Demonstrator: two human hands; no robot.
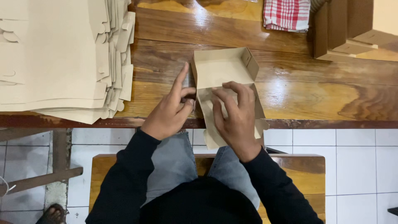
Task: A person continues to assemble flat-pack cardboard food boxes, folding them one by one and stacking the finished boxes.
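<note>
**Half-folded carton at the near edge of the tabletop**

A pale brown, half-folded cardboard box sits at the near edge of the glossy wooden tabletop, its open tray part with raised walls on the far side and its unfolded lid flap hanging over the edge toward the person. The right hand lies flat on that flap, fingers spread and bent slightly, pressing the card down rather than gripping it. The left hand is at the box's left wall, index finger stretched straight along it, thumb tucked against the corner, the other fingers curled; it pinches the wall lightly.

On the left part of the tabletop rests a thick stack of flat, uncut-looking beige cardboard blanks, well apart from the box. At the far edge lies a folded red-and-white checked cloth. In the far right corner stand finished brown cardboard boxes. Below the near edge are a wooden bench and white floor tiles.
</note>
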